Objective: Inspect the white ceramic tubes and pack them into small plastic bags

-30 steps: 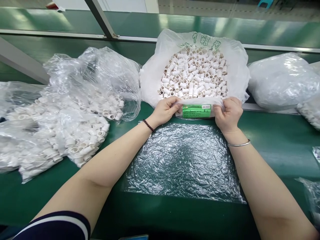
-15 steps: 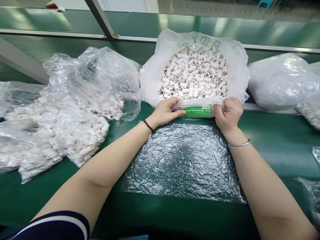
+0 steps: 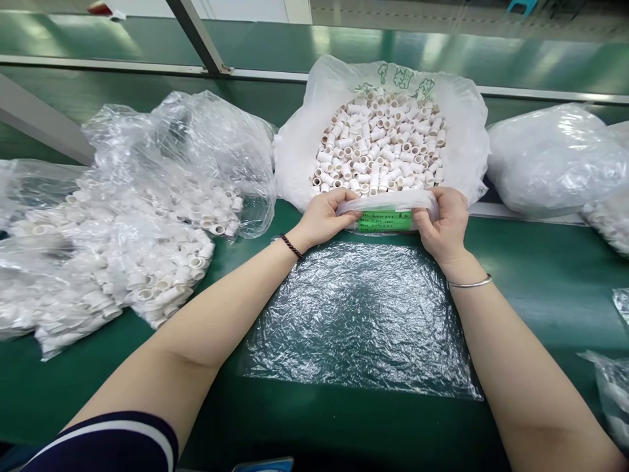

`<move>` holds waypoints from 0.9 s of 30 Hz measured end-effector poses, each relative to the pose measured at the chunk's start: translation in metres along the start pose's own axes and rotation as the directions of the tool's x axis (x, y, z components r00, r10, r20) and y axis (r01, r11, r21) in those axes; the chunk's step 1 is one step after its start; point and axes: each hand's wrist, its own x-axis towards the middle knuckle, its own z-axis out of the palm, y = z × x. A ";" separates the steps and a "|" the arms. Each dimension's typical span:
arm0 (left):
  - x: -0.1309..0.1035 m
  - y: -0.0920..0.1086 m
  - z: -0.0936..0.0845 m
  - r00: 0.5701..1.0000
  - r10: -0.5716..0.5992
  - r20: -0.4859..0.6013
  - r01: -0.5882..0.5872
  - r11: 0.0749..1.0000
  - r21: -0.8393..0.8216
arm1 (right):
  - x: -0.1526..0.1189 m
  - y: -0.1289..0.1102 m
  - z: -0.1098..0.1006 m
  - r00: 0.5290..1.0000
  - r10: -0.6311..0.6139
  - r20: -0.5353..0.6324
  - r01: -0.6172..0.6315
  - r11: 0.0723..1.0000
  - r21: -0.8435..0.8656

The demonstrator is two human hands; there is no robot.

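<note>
A large white plastic bag (image 3: 295, 154) lies open with its mouth spread wide, full of short white pipe fittings (image 3: 381, 147). My left hand (image 3: 328, 216) pinches the near edge of the bag, thumb on the outside and fingers over the rim. On the other side, my right hand (image 3: 445, 223) grips the same edge. Between the two hands the rim is folded over, and a green label (image 3: 384, 221) with handwriting shows below the fold. Flat in front of the bag lies a clear plastic sheet or bag (image 3: 361, 321), between my forearms.
Clear bags of white fittings (image 3: 162, 275) are heaped at left. Another filled plastic bag (image 3: 560, 157) stands at right. Crumpled clear plastic (image 3: 614, 387) lies at the right edge. A metal post (image 3: 199, 36) rises behind the green work surface (image 3: 531, 282).
My right hand has shifted slightly left along the bag's edge. The rim is folded further down over the label's top. My left hand stays nearly still.
</note>
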 end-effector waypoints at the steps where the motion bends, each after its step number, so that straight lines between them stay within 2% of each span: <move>1: 0.000 0.000 0.000 1.000 -0.004 0.002 0.004 1.000 0.001 | 0.000 0.000 -0.001 1.000 -0.011 -0.003 0.011 1.000 0.019; 6: 0.000 0.002 0.000 0.999 -0.026 0.046 0.030 0.996 -0.079 | 0.001 0.003 0.001 1.000 -0.017 0.005 0.017 1.000 0.026; 9: 0.000 0.002 -0.002 0.998 -0.015 0.058 0.019 0.997 -0.071 | 0.001 0.004 0.004 1.000 0.002 0.003 -0.002 1.000 0.002; 18: 0.000 0.003 -0.002 0.999 0.029 0.018 -0.027 0.990 -0.137 | 0.000 0.003 0.004 0.999 0.048 0.014 -0.047 0.997 -0.053; 27: 0.000 0.003 -0.001 0.999 -0.008 0.051 0.018 0.979 -0.203 | 0.000 0.000 0.002 0.994 0.089 0.061 -0.083 0.992 -0.098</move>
